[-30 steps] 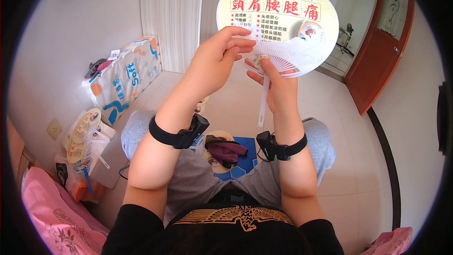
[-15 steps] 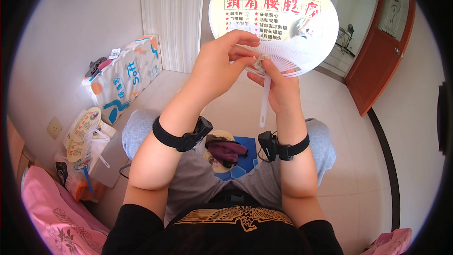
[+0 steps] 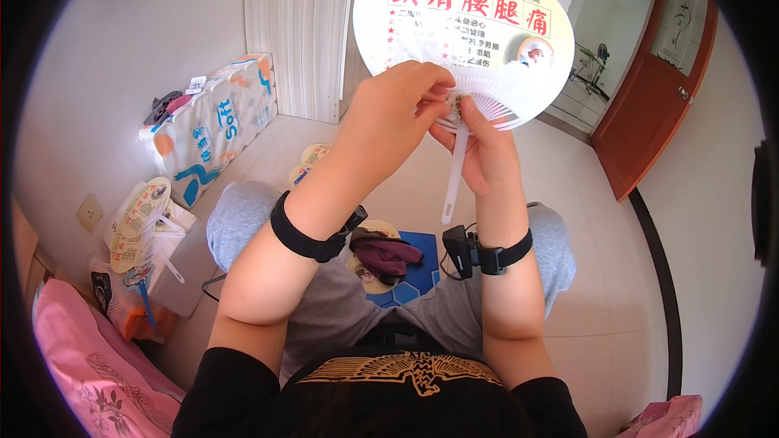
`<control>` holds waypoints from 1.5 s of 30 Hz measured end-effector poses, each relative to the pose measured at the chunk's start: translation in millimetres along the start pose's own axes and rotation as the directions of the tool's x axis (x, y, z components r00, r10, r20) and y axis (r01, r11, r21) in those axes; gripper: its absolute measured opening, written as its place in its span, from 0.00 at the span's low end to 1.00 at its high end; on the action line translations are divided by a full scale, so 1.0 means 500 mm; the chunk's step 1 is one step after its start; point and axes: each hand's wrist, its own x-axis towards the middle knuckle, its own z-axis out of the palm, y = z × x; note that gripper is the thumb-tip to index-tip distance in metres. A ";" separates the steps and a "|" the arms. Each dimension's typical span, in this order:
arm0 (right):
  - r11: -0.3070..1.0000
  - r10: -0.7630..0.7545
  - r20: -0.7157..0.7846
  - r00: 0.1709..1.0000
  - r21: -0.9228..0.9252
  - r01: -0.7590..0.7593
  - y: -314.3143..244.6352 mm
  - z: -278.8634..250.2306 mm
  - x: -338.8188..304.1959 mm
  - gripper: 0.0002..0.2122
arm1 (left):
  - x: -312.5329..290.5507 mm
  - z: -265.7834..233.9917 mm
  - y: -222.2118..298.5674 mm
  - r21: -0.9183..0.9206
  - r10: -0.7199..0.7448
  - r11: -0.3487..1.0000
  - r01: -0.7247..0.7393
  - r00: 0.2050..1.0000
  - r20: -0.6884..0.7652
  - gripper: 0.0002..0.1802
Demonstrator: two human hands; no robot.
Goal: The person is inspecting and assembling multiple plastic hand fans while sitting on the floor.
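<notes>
A pale oval plastic hand fan (image 3: 487,12) with printed red and black lettering is held up in front of me, its white handle pointing down. My right hand (image 3: 491,154) grips it where the ribs meet the handle, thumb on the near face and fingers behind. Against the same spot, my left hand (image 3: 402,105) is closed with thumb and fingertips pinched together. Between the thumbs shows a small brownish patterned patch (image 3: 456,107) on the fan's base. Whatever the left fingertips pinch is too small to make out.
Between my knees, a maroon and black cloth item (image 3: 388,256) lies by a blue hexagon-patterned box (image 3: 418,251). More fans (image 3: 146,211) rest on a box at left, near a large wrapped tissue pack (image 3: 215,130). A brown door (image 3: 657,89) stands ajar at right.
The fan has shifted slightly left and tilted a little. My left fingers have moved slightly right and down over its base. More of a fan on the floor shows beside my left forearm.
</notes>
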 end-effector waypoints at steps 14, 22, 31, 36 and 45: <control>0.999 0.048 0.070 0.996 0.022 -0.049 0.006 -0.006 0.001 0.17 | -0.001 0.000 -0.006 0.011 0.039 0.999 -0.040 0.997 0.060 0.16; 0.999 0.028 0.046 0.999 -0.041 -0.026 0.001 0.004 -0.003 0.18 | -0.002 -0.012 -0.018 0.065 0.029 0.997 -0.036 0.994 0.108 0.14; 0.995 -0.045 0.016 0.999 -0.085 0.047 -0.003 0.016 -0.005 0.17 | -0.001 -0.037 0.005 0.109 -0.083 0.992 0.064 0.981 0.177 0.12; 0.992 -0.101 -0.024 0.995 -0.077 0.099 0.002 0.012 -0.001 0.16 | 0.004 -0.037 0.007 -0.179 -0.238 0.938 0.296 0.928 0.288 0.09; 0.986 -0.129 -0.044 0.991 -0.113 0.123 0.003 0.014 -0.002 0.13 | 0.007 -0.030 0.017 -0.503 -0.504 0.527 0.685 0.729 0.463 0.10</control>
